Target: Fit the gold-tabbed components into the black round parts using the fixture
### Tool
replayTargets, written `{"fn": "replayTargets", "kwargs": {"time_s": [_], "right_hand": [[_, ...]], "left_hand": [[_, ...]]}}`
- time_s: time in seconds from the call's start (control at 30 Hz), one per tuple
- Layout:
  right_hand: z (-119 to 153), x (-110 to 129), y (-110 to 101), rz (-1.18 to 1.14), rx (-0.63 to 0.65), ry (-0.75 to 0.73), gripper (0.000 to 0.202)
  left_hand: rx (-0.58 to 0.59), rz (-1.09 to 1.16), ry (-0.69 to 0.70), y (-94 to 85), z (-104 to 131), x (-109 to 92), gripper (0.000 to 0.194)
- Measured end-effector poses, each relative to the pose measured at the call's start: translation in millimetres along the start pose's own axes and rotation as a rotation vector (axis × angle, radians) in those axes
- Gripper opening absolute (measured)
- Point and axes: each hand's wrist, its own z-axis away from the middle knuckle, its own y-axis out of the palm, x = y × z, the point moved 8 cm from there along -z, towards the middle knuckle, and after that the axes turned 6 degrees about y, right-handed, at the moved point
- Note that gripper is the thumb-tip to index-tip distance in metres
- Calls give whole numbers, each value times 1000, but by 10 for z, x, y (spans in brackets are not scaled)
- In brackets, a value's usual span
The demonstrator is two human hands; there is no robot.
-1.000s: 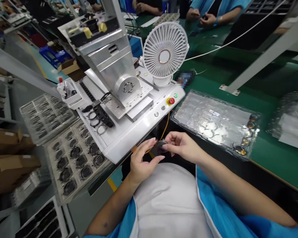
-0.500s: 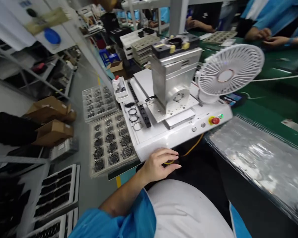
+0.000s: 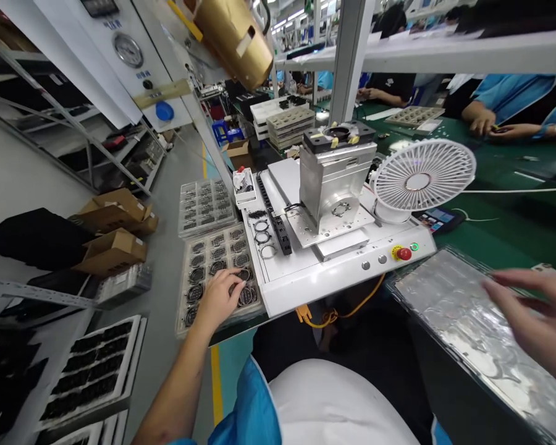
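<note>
My left hand (image 3: 220,296) is over the plastic tray (image 3: 181,315) on the left, thumb and forefinger apart, at a dark round ring-shaped part (image 3: 244,275). Whether the fingertips touch that part, I cannot tell. Several similar round parts, such as this one (image 3: 217,267), sit in the tray's pockets. At the right edge, my right hand (image 3: 537,315) is blurred, with its fingers stretched out and apart. It hangs above a flat tray covered in clear plastic (image 3: 445,290) and appears to hold nothing.
A white machine base (image 3: 301,281) carries a metal fixture block (image 3: 338,185), loose rings (image 3: 262,237) and a red stop button (image 3: 403,253). A white fan (image 3: 421,179) stands beside it. A gold cylinder (image 3: 236,43) hangs above. Another person's hands (image 3: 486,123) are at the far right.
My left hand has moved left from in front of the machine to the tray of round parts. My right hand has come into view at the right. The view has tilted up.
</note>
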Motion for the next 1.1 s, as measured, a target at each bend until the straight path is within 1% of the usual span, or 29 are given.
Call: {"fn": "replayTargets", "kwargs": {"time_s": [0.03,0.07,0.13,0.17,0.2,0.23,0.27,0.3,0.37,0.4,0.43,0.47,0.5,0.57,0.67,0.77,0.8,0.87,0.93,1.0,1.07,1.1], "right_hand": [[-118,284,99,-42,25,-59,20],[-253,625,201,-125,45,-166,15],[-569,1303,363,-281,33,-379,10],[-736,1613,430,-306,7,-486,10],[-905,1889,499,-302,-14,-586,11],[-1084,2112,577,-293,-16,-651,12],[-1267,2296,672,-273,17,-695,14],[-1443,2442,804,-234,109,-718,17],[-1727,2615,1101,-137,390,-705,23],[-1818,2653,1227,-93,534,-683,24],[-1878,2674,1312,-65,650,-663,24],[-1917,2691,1358,-54,730,-648,24],[-1942,2709,1368,-61,770,-641,24],[-1958,2736,1335,-99,780,-631,25],[-1939,2733,1289,-150,745,-578,25],[-1925,2748,1289,-195,715,-561,25],[-1936,2759,1281,-223,696,-566,24],[-1980,2763,1198,-330,611,-576,22],[-1999,2693,1014,-501,481,-568,23],[-1910,2516,786,-693,365,-533,26],[-1686,2256,602,-860,304,-467,33],[-1532,2109,551,-924,296,-422,35]], "left_hand": [[-13,17,-3,1,-1,1,32],[-29,32,2,-4,-4,0,31],[-68,68,22,-21,-5,4,32],[-92,92,32,-29,1,16,32],[-114,119,39,-35,12,35,32],[-134,147,37,-35,26,62,32],[-150,175,29,-31,42,94,33],[-162,199,14,-23,59,128,33],[-169,226,-22,-8,88,183,34],[-156,224,-38,1,96,198,35],[-128,215,-49,11,100,204,36],[-88,201,-55,22,100,202,38],[-38,188,-59,32,100,196,38],[71,176,-59,38,101,180,41],[205,173,-61,11,104,164,44],[280,154,-58,-25,89,143,45],[281,153,-54,-45,78,132,44],[237,173,-40,-110,49,111,42],[164,226,-34,-202,18,103,40],[78,305,-44,-321,-37,98,37],[-29,381,-45,-479,-157,35,35],[-102,406,-30,-587,-255,-40,34]]}}
